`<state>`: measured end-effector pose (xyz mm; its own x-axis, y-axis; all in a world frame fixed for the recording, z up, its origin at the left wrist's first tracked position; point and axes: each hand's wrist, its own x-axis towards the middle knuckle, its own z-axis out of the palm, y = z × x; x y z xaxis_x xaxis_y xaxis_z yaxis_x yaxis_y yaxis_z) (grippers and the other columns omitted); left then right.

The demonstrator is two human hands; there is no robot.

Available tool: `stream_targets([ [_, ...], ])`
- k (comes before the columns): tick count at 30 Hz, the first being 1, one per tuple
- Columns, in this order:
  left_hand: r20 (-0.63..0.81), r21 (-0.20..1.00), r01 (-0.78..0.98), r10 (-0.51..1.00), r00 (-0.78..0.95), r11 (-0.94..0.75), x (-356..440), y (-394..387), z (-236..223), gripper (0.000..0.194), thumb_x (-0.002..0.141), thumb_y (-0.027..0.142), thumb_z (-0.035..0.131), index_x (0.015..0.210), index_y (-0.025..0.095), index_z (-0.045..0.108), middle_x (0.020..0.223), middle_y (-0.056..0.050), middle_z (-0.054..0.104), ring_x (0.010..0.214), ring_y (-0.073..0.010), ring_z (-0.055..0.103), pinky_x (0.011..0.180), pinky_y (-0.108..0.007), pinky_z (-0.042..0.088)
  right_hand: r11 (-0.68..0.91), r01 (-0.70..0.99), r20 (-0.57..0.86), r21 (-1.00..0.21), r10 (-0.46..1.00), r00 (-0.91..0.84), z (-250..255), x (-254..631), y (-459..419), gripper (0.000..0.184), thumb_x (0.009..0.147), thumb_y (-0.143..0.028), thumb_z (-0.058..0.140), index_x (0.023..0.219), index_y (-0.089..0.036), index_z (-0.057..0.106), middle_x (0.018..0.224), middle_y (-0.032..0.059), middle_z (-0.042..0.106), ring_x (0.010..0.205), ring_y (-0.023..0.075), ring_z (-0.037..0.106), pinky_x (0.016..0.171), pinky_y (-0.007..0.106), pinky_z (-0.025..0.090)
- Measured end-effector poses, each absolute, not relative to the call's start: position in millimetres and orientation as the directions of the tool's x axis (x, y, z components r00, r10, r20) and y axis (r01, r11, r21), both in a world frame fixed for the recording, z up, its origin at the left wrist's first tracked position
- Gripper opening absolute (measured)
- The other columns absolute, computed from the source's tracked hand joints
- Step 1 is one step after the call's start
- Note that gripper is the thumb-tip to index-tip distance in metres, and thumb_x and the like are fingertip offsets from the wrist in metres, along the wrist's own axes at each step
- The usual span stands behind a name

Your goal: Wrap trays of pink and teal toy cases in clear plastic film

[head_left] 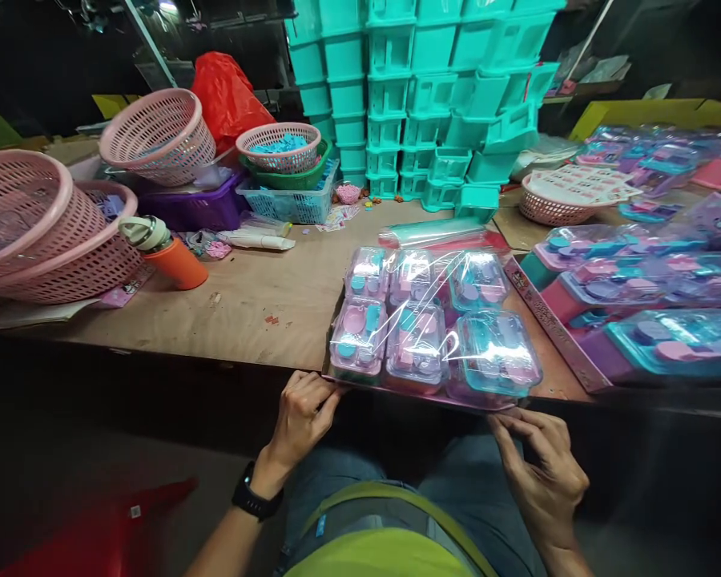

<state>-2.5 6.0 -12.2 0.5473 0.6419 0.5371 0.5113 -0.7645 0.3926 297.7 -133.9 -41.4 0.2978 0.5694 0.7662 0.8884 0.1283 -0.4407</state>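
Note:
A shallow cardboard tray lies at the front edge of the table, holding several small toy cases with clear lids and pink, purple and teal parts. Shiny clear plastic film covers them. At the tray's near left corner, my left hand is closed, thumb and fingers pinching the edge. My right hand pinches the near right corner with thumb and fingertips. Whether the fingers grip cardboard, film or both, I cannot tell.
A second tray of larger toy cases stands close on the right. Stacked teal bins rise at the back. Left are pink baskets, an orange bottle and a purple bin. A red stool is below left.

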Motion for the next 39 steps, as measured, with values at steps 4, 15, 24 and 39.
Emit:
stream_targets([
  [4, 0.542, 0.358, 0.530, 0.633, 0.552, -0.769, -1.3, 6.2, -11.7, 0.028, 0.100, 0.013, 0.055, 0.074, 0.017, 0.066, 0.068, 0.000, 0.072, 0.064, -0.0151, 0.064, 0.067, -0.032, 0.039, 0.086, 0.920, 0.780, -0.383, 0.563, 0.272, -46.5, 299.8, -134.8, 0.005, 0.092, -0.021, 0.073, 0.090, -0.025, 0.071, 0.083, 0.0029, 0.072, 0.080, 0.0216, 0.066, 0.076, 0.038, 0.050],
  [15, 0.510, 0.376, 0.632, 0.720, 0.470, -0.678, -4.8, 9.3, -13.2, 0.043, 0.103, 0.031, 0.055, 0.063, 0.019, 0.064, 0.058, 0.001, 0.068, 0.053, -0.0141, 0.063, 0.061, -0.031, 0.042, -0.052, 0.920, 0.790, -0.388, 0.495, 0.361, -55.5, 306.3, -129.2, 0.022, 0.092, -0.035, 0.076, 0.081, -0.023, 0.061, 0.077, 0.0028, 0.067, 0.073, 0.0207, 0.061, 0.072, 0.035, 0.046],
  [24, 0.705, 0.196, 0.708, 0.599, 0.379, -0.679, -35.8, 31.3, -7.4, 0.030, 0.099, 0.050, 0.059, 0.094, 0.023, 0.068, 0.082, -0.002, 0.075, 0.074, -0.0215, 0.072, 0.072, -0.034, 0.051, -0.179, 0.952, 0.787, -0.250, 0.535, 0.307, -55.9, 351.9, -117.8, 0.059, 0.094, -0.070, 0.054, 0.119, -0.017, 0.061, 0.106, 0.0156, 0.070, 0.094, 0.0317, 0.061, 0.085, 0.044, 0.040],
  [39, 0.573, 0.505, 0.496, 0.704, 0.420, -0.707, -19.2, 47.1, -26.1, 0.057, 0.097, 0.035, 0.064, 0.151, 0.035, 0.048, 0.129, -0.004, 0.076, 0.106, -0.0246, 0.078, 0.089, -0.030, 0.066, 0.238, 0.867, 0.616, -0.438, 0.782, 0.096, -39.6, 416.3, -105.7, 0.038, 0.092, -0.055, 0.066, 0.118, -0.032, 0.079, 0.110, 0.0053, 0.081, 0.090, 0.0271, 0.079, 0.069, 0.031, 0.063],
])
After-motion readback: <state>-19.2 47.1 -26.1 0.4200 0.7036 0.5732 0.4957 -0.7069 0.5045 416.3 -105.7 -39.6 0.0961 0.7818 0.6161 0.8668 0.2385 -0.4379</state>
